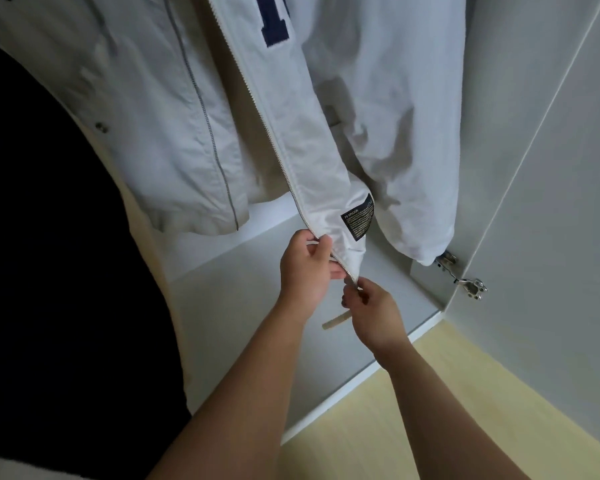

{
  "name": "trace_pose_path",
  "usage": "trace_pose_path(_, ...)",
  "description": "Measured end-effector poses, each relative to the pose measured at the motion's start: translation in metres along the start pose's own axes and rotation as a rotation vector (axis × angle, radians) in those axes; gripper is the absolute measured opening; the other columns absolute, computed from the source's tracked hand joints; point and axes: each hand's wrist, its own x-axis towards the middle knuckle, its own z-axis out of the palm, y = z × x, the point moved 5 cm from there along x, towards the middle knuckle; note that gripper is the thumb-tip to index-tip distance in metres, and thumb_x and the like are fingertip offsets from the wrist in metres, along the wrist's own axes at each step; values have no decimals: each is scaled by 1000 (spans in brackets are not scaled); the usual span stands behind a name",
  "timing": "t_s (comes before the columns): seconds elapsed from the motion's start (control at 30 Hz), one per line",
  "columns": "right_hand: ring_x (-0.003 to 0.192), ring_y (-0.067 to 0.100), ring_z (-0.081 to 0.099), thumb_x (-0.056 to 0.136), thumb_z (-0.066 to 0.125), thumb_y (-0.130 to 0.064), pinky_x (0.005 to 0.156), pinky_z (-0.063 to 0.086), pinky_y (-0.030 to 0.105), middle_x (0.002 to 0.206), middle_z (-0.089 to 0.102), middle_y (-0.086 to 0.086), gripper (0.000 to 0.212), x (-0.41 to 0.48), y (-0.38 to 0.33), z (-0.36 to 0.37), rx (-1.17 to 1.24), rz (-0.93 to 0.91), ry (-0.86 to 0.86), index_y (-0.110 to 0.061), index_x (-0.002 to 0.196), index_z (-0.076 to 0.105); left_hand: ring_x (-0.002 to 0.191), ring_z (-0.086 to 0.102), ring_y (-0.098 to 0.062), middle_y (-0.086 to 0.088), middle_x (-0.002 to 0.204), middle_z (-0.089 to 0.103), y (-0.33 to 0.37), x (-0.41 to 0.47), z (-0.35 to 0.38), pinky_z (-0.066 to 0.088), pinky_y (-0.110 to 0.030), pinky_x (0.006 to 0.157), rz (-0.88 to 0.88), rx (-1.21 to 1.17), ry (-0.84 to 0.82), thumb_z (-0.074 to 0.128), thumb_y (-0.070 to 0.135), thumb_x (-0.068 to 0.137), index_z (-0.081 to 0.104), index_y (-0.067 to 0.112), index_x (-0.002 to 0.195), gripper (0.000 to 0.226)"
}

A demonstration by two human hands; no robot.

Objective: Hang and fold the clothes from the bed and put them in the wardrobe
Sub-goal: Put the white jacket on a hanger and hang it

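A white zip-up jacket (291, 140) with a navy letter patch hangs inside the wardrobe, its front open. A black care label (358, 216) shows on the inner lining near the hem. My left hand (307, 268) grips the bottom edge of the jacket's right front panel at the zipper. Just below it, my right hand (371, 310) pinches the lower end of the zipper (352, 279). The jacket's sleeve (406, 174) hangs to the right, its cuff close to the door hinge.
Another pale jacket (146, 116) with a grey zipper hangs to the left. The wardrobe's white floor panel (243, 306) lies under the clothes. The open door (541, 202) with metal hinges (471, 287) stands at right. Light wooden floor (413, 403) is below; a dark mass fills the left.
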Motion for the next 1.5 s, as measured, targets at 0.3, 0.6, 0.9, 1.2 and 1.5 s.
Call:
trace_pose_path(0.3, 87, 24, 60, 102, 52, -41, 72, 50, 36, 98, 64, 2, 28, -3, -7, 12, -499, -263, 29, -22, 121, 60, 75, 70, -29, -18, 107, 73, -13, 29, -53, 60, -36, 66, -292, -226, 141, 49, -1, 81, 66, 1, 118, 41)
trace_pose_path(0.6, 77, 29, 60, 101, 48, -51, 64, 53, 39, 84, 65, -4, 21, -2, -12, 21, -708, -432, -39, -30, 99, 44, 96, 69, -19, -2, 151, 43, -36, 63, -122, 44, -27, 65, -300, -749, 412, 51, 32, 103, 46, 22, 142, 41)
trace_pose_path(0.9, 85, 22, 63, 100, 58, -29, 70, 54, 38, 97, 67, -9, 10, -4, -7, 21, -691, -518, -104, -29, 110, 56, 89, 66, -18, 2, 130, 55, -48, 75, -132, 40, -27, 62, -214, -1030, 271, 60, 22, 99, 60, 16, 117, 19)
trace_pose_path(1.2, 81, 27, 64, 99, 62, -30, 67, 55, 41, 95, 66, -1, 14, 2, 10, 17, -712, -515, -3, -20, 108, 66, 87, 68, -21, -10, 106, 62, -41, 74, -136, 56, -28, 77, -196, -1125, 250, 72, 28, 93, 64, 8, 109, 27)
trace_pose_path(1.5, 69, 30, 62, 98, 64, -22, 50, 42, 30, 93, 60, 4, 17, 15, 17, 38, -759, -522, 130, -18, 113, 59, 83, 73, -10, 1, 96, 77, -37, 44, -95, 57, -23, 70, -198, -620, 21, 84, 9, 65, 76, 17, 90, 28)
